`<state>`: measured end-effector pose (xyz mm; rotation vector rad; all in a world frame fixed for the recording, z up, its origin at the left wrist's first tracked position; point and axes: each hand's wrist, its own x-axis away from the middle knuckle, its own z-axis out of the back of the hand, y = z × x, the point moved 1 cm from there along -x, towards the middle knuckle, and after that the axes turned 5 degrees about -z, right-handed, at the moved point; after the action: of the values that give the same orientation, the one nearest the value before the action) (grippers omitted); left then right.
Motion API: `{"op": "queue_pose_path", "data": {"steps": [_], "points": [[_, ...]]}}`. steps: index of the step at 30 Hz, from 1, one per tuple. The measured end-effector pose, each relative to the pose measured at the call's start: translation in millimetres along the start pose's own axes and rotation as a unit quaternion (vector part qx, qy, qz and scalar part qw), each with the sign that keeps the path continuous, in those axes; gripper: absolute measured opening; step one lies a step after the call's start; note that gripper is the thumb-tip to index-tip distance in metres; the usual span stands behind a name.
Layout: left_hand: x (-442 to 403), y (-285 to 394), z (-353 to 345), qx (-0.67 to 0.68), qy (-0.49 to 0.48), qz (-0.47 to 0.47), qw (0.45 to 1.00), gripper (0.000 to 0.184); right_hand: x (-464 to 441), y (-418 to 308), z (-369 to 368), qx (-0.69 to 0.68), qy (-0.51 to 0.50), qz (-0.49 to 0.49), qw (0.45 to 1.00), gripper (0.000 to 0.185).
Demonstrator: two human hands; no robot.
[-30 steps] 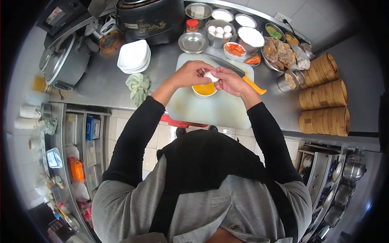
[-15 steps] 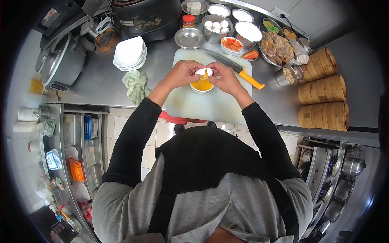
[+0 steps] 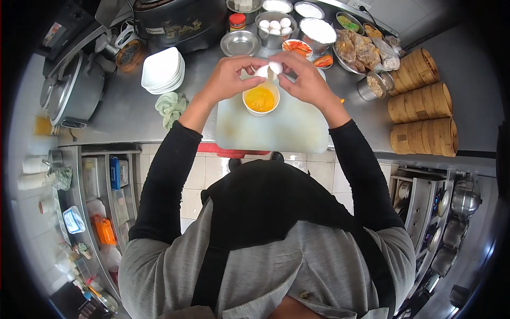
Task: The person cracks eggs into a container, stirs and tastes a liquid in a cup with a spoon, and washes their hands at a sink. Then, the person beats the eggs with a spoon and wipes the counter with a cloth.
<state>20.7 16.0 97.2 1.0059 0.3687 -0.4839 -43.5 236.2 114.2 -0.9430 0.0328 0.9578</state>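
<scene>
Although the cutting board (image 3: 271,133) extends below the grip, its far part is mostly covered by the left hand (image 3: 231,78) and right hand (image 3: 305,78). Beyond the fingers stands a metal pot (image 3: 273,41) with eggs (image 3: 275,25). Nearer the body sits the white bowl (image 3: 261,112), holding yellow egg. Each hand pinches one eggshell piece (image 3: 275,68), partly hidden. Past the right wrist, only an orange tip (image 3: 341,100) shows.

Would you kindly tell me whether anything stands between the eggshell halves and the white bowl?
Nothing visible stands in the way: the left hand and right hand hold the eggshell halves near the far rim of the white bowl, whose top is open.
</scene>
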Motion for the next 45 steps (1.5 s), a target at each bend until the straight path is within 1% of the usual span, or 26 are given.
{"op": "queue_pose_path", "data": {"steps": [1,3,6,7,8,10,11,13,16,18,19,23,26,28,29,31,33,36,38,39,40,41,42,43,44,45], "points": [[-1.4,0.1,-0.6,0.015,0.011,0.006,1.0,0.037,0.8,-3.3,-1.4,0.029,0.002,0.022,0.999,0.043],[-3.5,-6.6,-6.2,0.027,0.003,0.086,0.996,0.037,2.1,-10.5,-7.4,0.09,0.006,0.065,0.994,0.045],[-0.6,-29.2,-22.0,0.005,0.0,0.163,0.987,0.035,17.1,18.5,-42.4,-0.034,0.012,-0.094,0.995,0.048],[-2.8,-35.7,-27.6,-0.008,-0.003,0.178,0.984,0.034,26.3,34.3,-62.9,-0.226,0.032,-0.258,0.939,0.041],[-3.8,-32.4,-30.1,0.038,0.023,0.202,0.978,0.033,41.3,45.5,-71.8,-0.388,0.078,-0.314,0.863,0.04],[-4.4,-14.3,-40.4,0.135,0.065,0.244,0.958,0.033,72.8,62.9,-66.3,-0.666,0.179,-0.357,0.63,0.037],[-0.8,-6.4,-58.7,0.173,0.006,0.216,0.961,0.03,97.1,59.2,-57.3,-0.717,0.2,-0.368,0.558,0.034],[25.2,-0.5,-100.5,0.24,-0.094,0.176,0.95,0.026,155.9,30.4,-34.3,-0.751,0.245,-0.322,0.523,0.036],[27.1,4.7,-167.1,0.059,-0.157,0.075,0.983,0.021,261.6,12.3,-15.7,-0.704,0.37,-0.357,0.49,0.036],[21.1,-29.8,-217.9,-0.011,-0.097,0.053,0.994,0.019,345.8,16.3,-19.7,-0.639,0.46,-0.402,0.467,0.028],[14.2,-42.4,-236.5,-0.048,-0.065,0.042,0.996,0.018,387.2,19.2,-23.7,-0.607,0.505,-0.438,0.43,0.028],[-7.4,-52.9,-267.0,-0.123,-0.073,0.056,0.988,0.013,560.8,30.5,-61.2,-0.527,0.566,-0.547,0.321,0.033],[-11.8,-58.5,-274.0,-0.183,-0.098,0.027,0.978,0.011,664.8,38.5,-88.1,-0.544,0.502,-0.6,0.304,0.033],[-14.4,-59.1,-279.9,-0.188,-0.107,-0.005,0.976,0.011,716.6,37.8,-92.6,-0.547,0.498,-0.619,0.265,0.032],[-11.6,-50.4,-279.2,-0.189,-0.113,-0.004,0.976,0.011,704.0,36.5,-80.8,-0.475,0.537,-0.649,0.255,0.032],[3.6,-22.0,-271.6,-0.217,-0.143,0.001,0.966,0.013,760.4,108.7,-100.6,-0.526,0.498,-0.647,0.238,0.033],[44.1,1.1,-256.7,-0.249,-0.177,0.042,0.951,0.016,707.7,165.7,-71.2,-0.502,0.512,-0.644,0.267,0.042],[143.1,21.8,-211.9,-0.276,-0.172,0.059,0.944,0.019,594.3,256.5,-13.0,-0.639,0.487,-0.505,0.314,0.042],[211.4,55.1,-171.5,-0.289,-0.149,0.064,0.944,0.019,512.3,249.3,48.6,-0.637,0.429,-0.578,0.279,0.035],[248.9,72.7,-149.0,-0.283,-0.188,0.139,0.93,0.021,536.2,271.7,40.6,-0.453,0.345,-0.604,0.558,0.031],[306.6,76.7,-127.6,-0.341,-0.204,0.229,0.889,0.022,535.4,265.8,44.4,-0.327,0.282,-0.608,0.667,0.026],[360.8,74.7,-111.1,-0.418,-0.256,0.298,0.819,0.021,532.8,258.5,49.0,-0.176,0.228,-0.601,0.746,0.02],[401.9,79.1,-92.5,-0.363,-0.22,0.344,0.838,0.015,498.9,214.1,72.4,-0.13,0.22,-0.652,0.714,0.014],[439.2,87.2,-80.2,-0.363,-0.199,0.422,0.807,0.031,474.3,197.9,74.6,-0.148,0.239,-0.612,0.739,0.01],[434.3,111.6,-80.2,-0.375,-0.235,0.521,0.73,0.071,454.9,178.6,69.1,-0.169,0.254,-0.579,0.756,0.01],[440.9,118.5,-81.7,-0.34,-0.167,0.568,0.731,0.086,398.6,157.3,71.1,-0.102,0.263,-0.393,0.875,0.009]]}}
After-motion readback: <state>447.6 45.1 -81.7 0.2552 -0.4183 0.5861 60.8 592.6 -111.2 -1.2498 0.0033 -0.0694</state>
